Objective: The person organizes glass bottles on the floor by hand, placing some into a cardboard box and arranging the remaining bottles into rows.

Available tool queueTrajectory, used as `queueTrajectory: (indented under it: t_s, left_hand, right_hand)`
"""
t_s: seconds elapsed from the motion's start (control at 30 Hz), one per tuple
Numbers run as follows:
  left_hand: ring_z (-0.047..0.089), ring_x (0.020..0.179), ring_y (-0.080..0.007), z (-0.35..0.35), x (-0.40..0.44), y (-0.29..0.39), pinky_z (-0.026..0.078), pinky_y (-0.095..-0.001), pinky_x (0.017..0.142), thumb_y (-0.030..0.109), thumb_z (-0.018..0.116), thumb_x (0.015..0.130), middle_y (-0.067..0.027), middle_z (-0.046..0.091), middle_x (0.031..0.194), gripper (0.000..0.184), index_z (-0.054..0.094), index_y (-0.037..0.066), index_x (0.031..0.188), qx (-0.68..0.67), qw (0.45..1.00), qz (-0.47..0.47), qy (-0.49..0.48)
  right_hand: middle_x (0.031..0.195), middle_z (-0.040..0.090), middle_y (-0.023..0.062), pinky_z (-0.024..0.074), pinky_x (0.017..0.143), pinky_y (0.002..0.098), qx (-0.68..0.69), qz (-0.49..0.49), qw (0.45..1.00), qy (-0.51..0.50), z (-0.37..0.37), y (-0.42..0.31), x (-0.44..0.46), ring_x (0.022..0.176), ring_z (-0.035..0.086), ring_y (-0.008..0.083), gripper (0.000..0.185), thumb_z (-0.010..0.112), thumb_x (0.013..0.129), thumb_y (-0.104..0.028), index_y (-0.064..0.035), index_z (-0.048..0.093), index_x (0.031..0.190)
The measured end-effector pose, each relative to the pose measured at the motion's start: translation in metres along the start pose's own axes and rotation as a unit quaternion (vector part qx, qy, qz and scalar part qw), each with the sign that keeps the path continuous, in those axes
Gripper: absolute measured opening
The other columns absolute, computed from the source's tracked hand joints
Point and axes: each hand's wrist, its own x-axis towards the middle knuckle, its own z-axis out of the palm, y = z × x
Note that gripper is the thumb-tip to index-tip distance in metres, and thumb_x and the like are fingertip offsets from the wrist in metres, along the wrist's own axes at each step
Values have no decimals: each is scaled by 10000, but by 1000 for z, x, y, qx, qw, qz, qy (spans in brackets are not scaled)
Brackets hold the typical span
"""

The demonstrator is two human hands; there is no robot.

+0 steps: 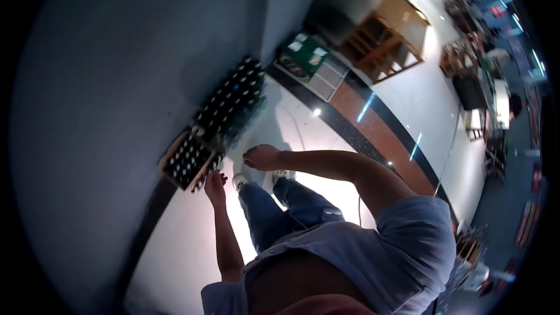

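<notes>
My left hand is beside the near side of a cardboard box packed with dark bottles. Its fingers are slightly bent and apart, with nothing seen between them. My right hand hangs over the floor in front of my shoes, right of the bottles. Its fingers are curled in, and whatever they may hold is hidden. Behind the box, against the wall, a large group of dark bottles with pale tops stands close together.
A grey wall rises on the left. Farther along it are a green and white crate and a brown wooden table. A dark and brown stripe crosses the pale floor. Blurred furniture and people are at the far right.
</notes>
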Motion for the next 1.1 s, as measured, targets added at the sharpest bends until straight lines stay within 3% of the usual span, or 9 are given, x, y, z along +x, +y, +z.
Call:
queueTrajectory:
  t_s: [0.23, 0.37, 0.47, 0.63, 0.7, 0.77, 0.83, 1.0, 1.1]
  left_hand:
    - [619, 736, -108, 88, 54, 76, 512, -227, 694, 100, 600, 904, -62, 647, 853, 166, 591, -11, 1027, 110, 962, 67, -242]
    - [636, 785, -137, 160, 90, 122, 513, -223, 687, 127, 540, 943, -82, 653, 934, 203, 574, -12, 1088, 151, 942, 66, -291]
    - [632, 905, -176, 226, 84, 157, 505, -254, 747, 145, 509, 959, -113, 615, 1082, 280, 509, -10, 1193, 159, 918, 92, -352]
    - [476, 1214, -273, 303, 36, 153, 374, -345, 1007, 213, 465, 986, -159, 445, 1356, 412, 397, -2, 1330, 104, 846, 203, -483]
    - [400, 1276, -287, 316, 24, 132, 346, -380, 1035, 272, 406, 1000, -173, 366, 1417, 469, 333, 12, 1383, 189, 728, 242, -613]
    - [380, 1293, -287, 330, 28, 95, 358, -402, 1029, 303, 378, 1003, -175, 339, 1438, 502, 293, 24, 1411, 230, 642, 288, -672]
    - [364, 1309, -306, 343, 26, 68, 330, -407, 1045, 359, 347, 1004, -176, 315, 1453, 532, 270, 43, 1425, 257, 675, 86, -687]
    - [335, 1332, -232, 407, -3, 21, 303, -317, 1053, 455, 345, 993, -110, 282, 1488, 597, 257, 81, 1450, 184, 685, -361, -606]
    - [287, 1361, -223, 435, -71, 52, 240, -373, 1084, 564, 294, 961, -90, 254, 1505, 681, 239, 105, 1460, 159, 563, -390, -711]
  right_hand:
    - [906, 642, 157, 503, 761, 401, 88, 41, 968, 231, -31, 38, -76, 901, 618, 339, 173, 546, 747, -42, -63, 645, 887]
    - [758, 666, 115, 526, 647, 364, 205, 221, 884, 357, -43, 50, -83, 735, 654, 274, 120, 603, 807, -153, -65, 674, 768]
    - [653, 667, 41, 529, 518, 288, 524, 308, 660, 442, -52, 66, -77, 535, 633, 142, 360, 557, 883, -373, -78, 684, 720]
    - [743, 650, 42, 506, 587, 309, 630, 385, 479, 475, -32, 93, -82, 677, 609, 134, 462, 468, 912, -498, -90, 643, 784]
    - [729, 601, 33, 493, 672, 318, 805, 211, 201, 517, -52, 68, -102, 708, 579, 149, 456, 468, 908, -513, -89, 621, 840]
    - [780, 609, 48, 487, 690, 322, 757, 233, 248, 558, -49, 76, -114, 736, 581, 161, 456, 484, 905, -508, -74, 620, 874]
    - [883, 624, 77, 474, 725, 329, 651, 283, 366, 602, -45, 82, -129, 791, 584, 185, 469, 516, 899, -499, -44, 619, 943]
    - [1120, 616, 144, 442, 900, 331, 506, 324, 320, 732, -34, 54, -199, 1059, 571, 248, 503, 539, 899, -441, -14, 592, 1159]
    - [1132, 613, 160, 440, 912, 336, 281, 418, 366, 782, 27, 90, -206, 1071, 567, 291, 487, 528, 908, -405, -16, 570, 1200]
